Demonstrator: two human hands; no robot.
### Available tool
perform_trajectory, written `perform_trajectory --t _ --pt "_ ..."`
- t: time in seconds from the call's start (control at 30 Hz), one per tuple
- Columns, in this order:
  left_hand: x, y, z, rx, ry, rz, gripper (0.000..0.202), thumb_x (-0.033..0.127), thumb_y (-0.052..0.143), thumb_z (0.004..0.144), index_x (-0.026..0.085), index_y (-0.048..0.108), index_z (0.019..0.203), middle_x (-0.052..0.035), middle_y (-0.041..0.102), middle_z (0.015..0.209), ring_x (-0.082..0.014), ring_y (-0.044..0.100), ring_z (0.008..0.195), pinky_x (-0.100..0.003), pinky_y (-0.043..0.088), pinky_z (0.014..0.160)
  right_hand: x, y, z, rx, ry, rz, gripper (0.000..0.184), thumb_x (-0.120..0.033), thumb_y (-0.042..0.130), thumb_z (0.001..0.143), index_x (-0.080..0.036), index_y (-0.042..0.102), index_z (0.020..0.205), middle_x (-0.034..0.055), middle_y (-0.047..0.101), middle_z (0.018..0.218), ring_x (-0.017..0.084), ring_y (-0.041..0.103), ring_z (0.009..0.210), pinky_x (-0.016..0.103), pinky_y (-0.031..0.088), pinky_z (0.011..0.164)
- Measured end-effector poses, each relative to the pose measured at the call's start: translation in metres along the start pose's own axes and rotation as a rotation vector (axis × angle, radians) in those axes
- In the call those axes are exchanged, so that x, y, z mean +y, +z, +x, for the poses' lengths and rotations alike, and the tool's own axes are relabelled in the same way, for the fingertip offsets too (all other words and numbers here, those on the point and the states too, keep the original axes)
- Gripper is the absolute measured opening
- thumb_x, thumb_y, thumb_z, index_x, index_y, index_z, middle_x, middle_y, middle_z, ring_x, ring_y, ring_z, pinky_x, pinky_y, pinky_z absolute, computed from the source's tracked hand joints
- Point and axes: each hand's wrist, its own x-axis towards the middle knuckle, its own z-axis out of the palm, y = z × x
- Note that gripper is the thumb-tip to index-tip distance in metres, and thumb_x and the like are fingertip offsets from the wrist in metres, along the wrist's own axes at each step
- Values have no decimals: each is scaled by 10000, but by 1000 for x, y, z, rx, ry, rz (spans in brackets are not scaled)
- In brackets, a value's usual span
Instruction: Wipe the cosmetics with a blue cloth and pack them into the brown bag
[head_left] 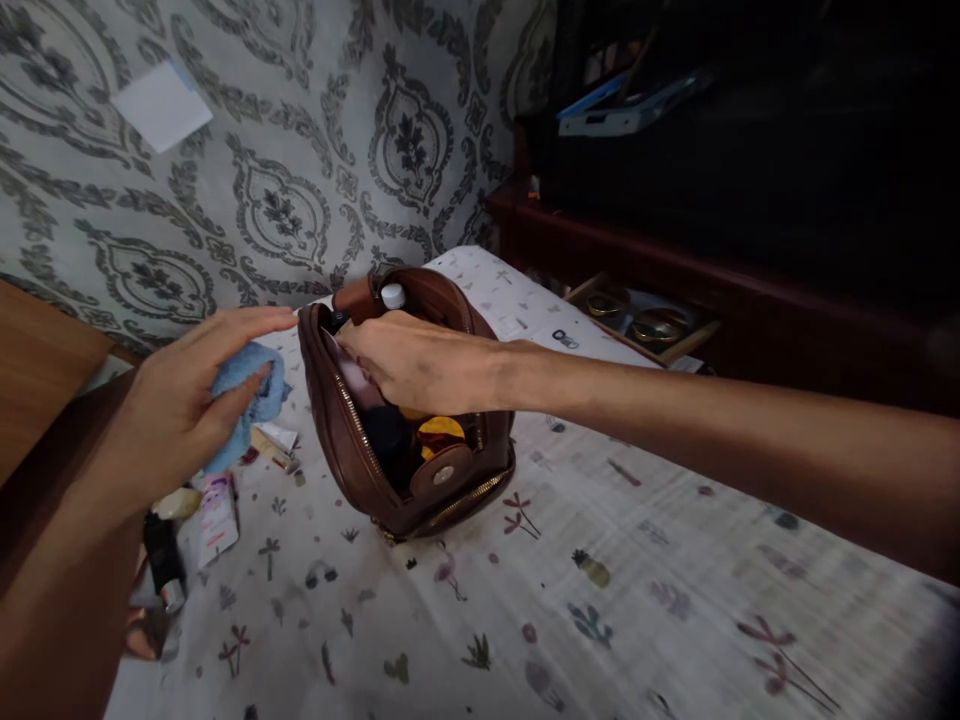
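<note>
A brown leather pouch [352, 440] stands unzipped on a table covered with a patterned sheet [600, 590]. My right hand [420, 360] reaches into its top opening, fingers curled down among the contents; what they grip is hidden. A white-capped bottle [392, 296] sticks up at the pouch's far end, and an orange item [441, 430] shows inside. My left hand [191, 400] hovers just left of the pouch, fingers stretched toward its rim, with a blue cloth [255, 385] pressed under the palm and thumb.
Small cosmetics lie at the table's left edge: a black tube [163, 560], a white sachet [217, 520], a pale round item [178, 503]. A dark wooden cabinet [675, 260] stands behind, with an open drawer holding bangles [637, 315]. Patterned wallpaper [300, 150] backs the table.
</note>
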Motion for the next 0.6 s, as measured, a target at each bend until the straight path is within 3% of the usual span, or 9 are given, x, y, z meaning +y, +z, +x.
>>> perform_trajectory --t 0.27,0.4,0.6 --pt "-3 16 -13 -18 -7 -22 378 276 441 1011 263 556 1370 -13 604 1385 -184 557 1307 -277 415 1113 -3 -1 1 -13 72 14 130 -45 549 829 -169 512 842 -24 515 691 94 427 596 253 296 569" --pt "2 17 -8 9 25 -19 456 204 418 988 265 492 1435 -16 551 1461 -185 507 1366 -316 399 1153 -7 -1 3 1 33 63 166 -22 510 837 -171 540 904 -23 534 731 97 462 616 232 313 560" --pt "8 18 4 -151 119 -1 485 96 366 956 199 503 1410 -68 548 1476 -199 463 1405 -391 392 1184 -8 -2 5 2 58 -95 179 -72 465 918 -137 604 827 39 613 769 130 542 711 239 368 632"
